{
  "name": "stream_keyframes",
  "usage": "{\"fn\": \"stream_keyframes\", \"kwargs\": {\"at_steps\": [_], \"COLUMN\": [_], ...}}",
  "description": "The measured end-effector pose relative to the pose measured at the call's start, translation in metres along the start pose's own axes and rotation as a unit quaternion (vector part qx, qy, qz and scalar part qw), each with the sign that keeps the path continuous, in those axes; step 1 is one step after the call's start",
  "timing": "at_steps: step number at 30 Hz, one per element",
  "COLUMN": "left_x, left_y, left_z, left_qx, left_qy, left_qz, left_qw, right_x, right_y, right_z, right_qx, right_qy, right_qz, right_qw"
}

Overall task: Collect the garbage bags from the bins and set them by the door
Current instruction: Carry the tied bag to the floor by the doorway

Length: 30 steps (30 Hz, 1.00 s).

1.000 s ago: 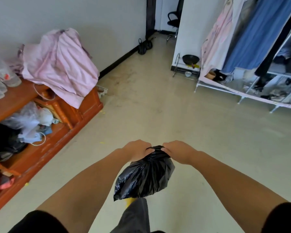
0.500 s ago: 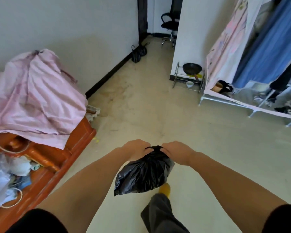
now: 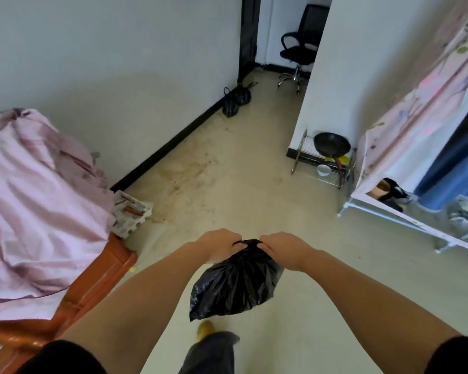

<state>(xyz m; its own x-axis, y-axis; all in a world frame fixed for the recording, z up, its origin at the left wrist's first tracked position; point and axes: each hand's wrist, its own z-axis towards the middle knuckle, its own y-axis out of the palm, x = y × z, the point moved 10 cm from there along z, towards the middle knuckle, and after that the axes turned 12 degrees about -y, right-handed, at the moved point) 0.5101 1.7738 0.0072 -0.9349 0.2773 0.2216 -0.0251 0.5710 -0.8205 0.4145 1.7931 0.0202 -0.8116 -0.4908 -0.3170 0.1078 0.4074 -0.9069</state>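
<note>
Room: pale floor (image 3: 227,184), doorway (image 3: 250,33) far ahead.
Done: two tied bags (image 3: 235,99) lie beside the doorway.
In hand: my left hand (image 3: 222,245) and right hand (image 3: 284,248) pinch the bag (image 3: 235,284) neck, well short of the doorway.
Left: carry, set down.

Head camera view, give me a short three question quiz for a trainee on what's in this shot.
1. True or false: both hands grip the top of the black garbage bag.
2. What lies on the wire rack beside the white wall?
A. a black pan
B. a kettle
C. a broom
3. Fill in: other black bags sit on the floor by the dark ____.

Key:
1. True: left hand and right hand hold its gathered neck.
2. A, the black pan.
3. Doorframe.
</note>
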Motion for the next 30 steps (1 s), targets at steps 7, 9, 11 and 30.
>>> {"fn": "stream_keyframes", "kwargs": {"at_steps": [7,9,11,30], "left_x": [-0.035,-0.048,-0.059,-0.114], "left_y": [-0.105,-0.136,-0.167,-0.424], "left_z": [0.158,0.200,0.239,0.623], "left_qx": [0.018,0.017,0.013,0.017], "left_qy": [0.025,0.030,0.039,-0.007], "left_qz": [0.013,0.016,0.025,0.001], "left_qw": [0.999,0.999,0.999,1.000], "right_x": [0.111,0.142,0.166,0.455], "right_y": [-0.076,-0.096,-0.118,-0.314], "right_z": [0.135,0.172,0.209,0.522], "right_qx": [0.015,0.017,0.019,-0.006], "right_qy": [0.021,0.037,0.043,-0.002], "right_qz": [0.008,0.016,0.024,0.011], "right_qw": [1.000,0.999,0.999,1.000]}}
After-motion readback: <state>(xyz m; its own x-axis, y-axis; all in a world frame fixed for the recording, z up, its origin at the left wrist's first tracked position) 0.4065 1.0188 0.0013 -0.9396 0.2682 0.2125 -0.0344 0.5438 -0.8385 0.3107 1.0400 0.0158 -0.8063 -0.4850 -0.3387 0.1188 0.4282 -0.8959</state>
